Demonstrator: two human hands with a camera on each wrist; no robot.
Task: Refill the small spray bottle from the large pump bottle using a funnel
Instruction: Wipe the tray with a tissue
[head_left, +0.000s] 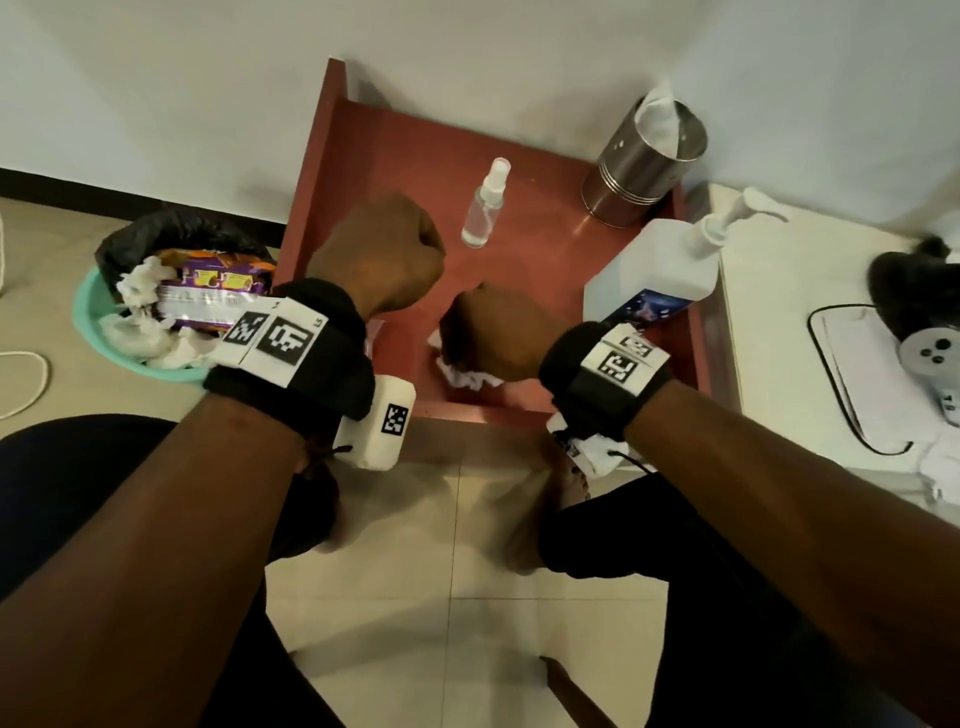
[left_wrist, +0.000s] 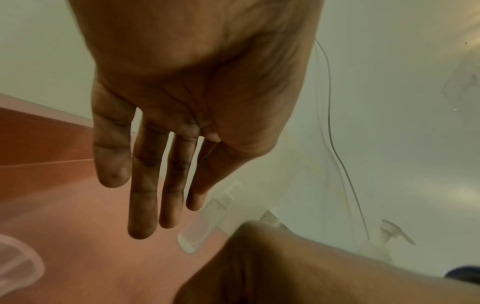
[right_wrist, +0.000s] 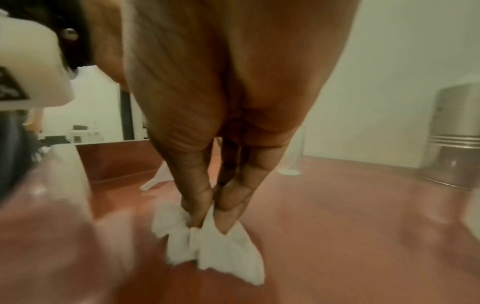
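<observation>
The small clear spray bottle (head_left: 483, 208) stands upright at the middle back of the red-brown table (head_left: 545, 249); it also shows in the left wrist view (left_wrist: 205, 224). The large pump bottle (head_left: 660, 265) stands at the table's right edge. My left hand (head_left: 379, 254) hovers over the table left of the spray bottle, fingers (left_wrist: 142, 205) straight and holding nothing. My right hand (head_left: 493, 332) pinches a crumpled white tissue (right_wrist: 207, 246) against the tabletop near the front edge. A clear rounded rim (left_wrist: 15, 261), possibly the funnel, lies at the table's left, blurred.
A steel canister (head_left: 644, 166) with tissue sticking out stands at the back right corner. A green bin (head_left: 104, 338) with a black liner full of waste sits on the floor to the left. A white surface (head_left: 805, 312) with a black device adjoins the table's right side.
</observation>
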